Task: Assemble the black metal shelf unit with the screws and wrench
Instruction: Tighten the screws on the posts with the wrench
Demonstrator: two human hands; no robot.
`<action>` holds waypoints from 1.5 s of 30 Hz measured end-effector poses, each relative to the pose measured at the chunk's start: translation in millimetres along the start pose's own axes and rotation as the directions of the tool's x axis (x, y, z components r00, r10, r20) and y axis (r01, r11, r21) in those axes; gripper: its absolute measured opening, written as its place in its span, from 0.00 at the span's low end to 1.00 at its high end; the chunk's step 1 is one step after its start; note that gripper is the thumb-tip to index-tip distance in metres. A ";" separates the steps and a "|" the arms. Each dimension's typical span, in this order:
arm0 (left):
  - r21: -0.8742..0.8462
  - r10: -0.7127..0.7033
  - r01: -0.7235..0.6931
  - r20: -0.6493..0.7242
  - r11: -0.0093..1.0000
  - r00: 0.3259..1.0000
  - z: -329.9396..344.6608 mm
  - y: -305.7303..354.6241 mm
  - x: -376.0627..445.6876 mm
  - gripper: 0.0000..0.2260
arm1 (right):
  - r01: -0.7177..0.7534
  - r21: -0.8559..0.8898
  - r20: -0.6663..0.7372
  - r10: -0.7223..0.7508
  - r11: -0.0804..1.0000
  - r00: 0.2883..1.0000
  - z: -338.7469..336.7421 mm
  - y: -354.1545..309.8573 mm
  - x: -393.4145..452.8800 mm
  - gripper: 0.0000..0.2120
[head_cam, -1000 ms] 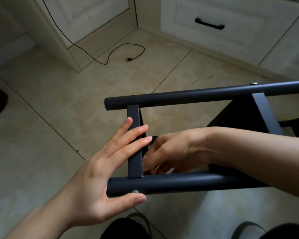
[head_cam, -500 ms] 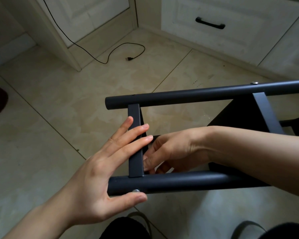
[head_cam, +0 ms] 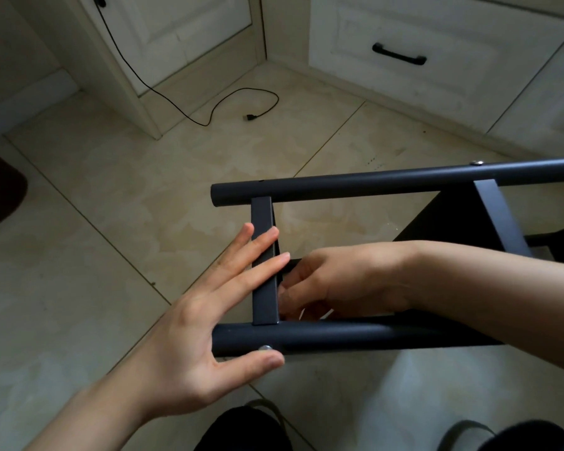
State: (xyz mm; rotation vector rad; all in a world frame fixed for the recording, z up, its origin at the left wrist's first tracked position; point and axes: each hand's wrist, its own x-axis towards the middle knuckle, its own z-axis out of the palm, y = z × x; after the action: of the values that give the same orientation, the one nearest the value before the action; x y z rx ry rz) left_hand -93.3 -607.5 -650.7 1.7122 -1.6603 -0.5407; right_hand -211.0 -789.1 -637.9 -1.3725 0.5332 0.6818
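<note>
Black metal shelf unit lying on its side over the tiled floor, filling the frame from centre out toward 3 o'clock. Two round tubes running roughly 9-to-3, the far tube rising slightly toward 3, the near tube close to level; long axis of the unit therefore left to right, open tube ends pointing toward 9 o'clock. Flat crossbar bridging both tubes near those ends, its own axis 12-to-6; a second crossbar further toward 3, slanted in this view. Left hand spread wide, straight fingers laid flat across the first crossbar, thumb stretched under the near tube beside a silver screw head — judged as bracing, pressing bar and tube together so the joint keeps aligned. Right hand reaching in from 3 o'clock between the tubes, fingers curled just behind the crossbar around something small; cannot tell whether a wrench, nut or screw, hidden by the bar. Likely working the fastener from the inner side. Another screw head seated on the far tube at about 2 o'clock. Black cable trailing across the floor at 11 o'clock, white drawer at 1 o'clock.
</note>
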 end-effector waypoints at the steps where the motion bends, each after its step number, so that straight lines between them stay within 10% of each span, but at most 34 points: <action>1: -0.031 -0.026 0.026 -0.016 0.999 1.000 1.1 1.6 -1.4 0.35 | 0.015 -0.015 -0.010 -0.015 1.000 1.000 -1.2 -0.6 -4.1 0.08; 10: -0.456 -0.296 0.194 -0.163 0.868 0.941 18.6 21.9 -14.6 0.36 | -0.001 -0.554 -0.272 -0.180 0.832 0.945 7.0 -2.5 -64.1 0.12; 17: -0.952 -0.816 0.194 -0.087 0.237 0.571 64.0 41.4 -14.7 0.42 | -0.092 -0.709 -0.387 -0.277 0.699 0.880 31.7 16.0 -83.3 0.12; 20: -0.981 -0.871 0.150 -0.035 0.123 0.489 72.7 57.4 -5.6 0.40 | -0.101 -0.748 -0.410 -0.337 0.656 0.848 36.2 21.2 -81.3 0.14; 30: -0.979 -0.910 0.136 -0.086 0.153 0.405 57.3 80.5 1.0 0.11 | -0.049 -0.836 -0.407 -0.558 0.546 0.724 46.0 29.3 -79.5 0.16; 37: -0.945 -0.820 0.045 -0.257 0.324 0.511 7.1 114.8 21.5 0.14 | 0.043 -0.789 -0.426 -0.596 0.613 0.681 50.2 -10.0 -111.7 0.12; 45: -0.800 -0.616 -0.100 -0.529 0.592 0.584 -67.8 178.4 78.0 0.21 | 0.287 -0.667 -0.550 -0.714 0.688 0.433 57.8 -69.0 -182.2 0.12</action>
State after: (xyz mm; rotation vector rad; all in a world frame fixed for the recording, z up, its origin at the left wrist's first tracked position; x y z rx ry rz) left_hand -162.0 -663.2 -464.5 1.2229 -0.3446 -0.4480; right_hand -292.3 -759.2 -454.0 -2.2084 0.5752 -0.4391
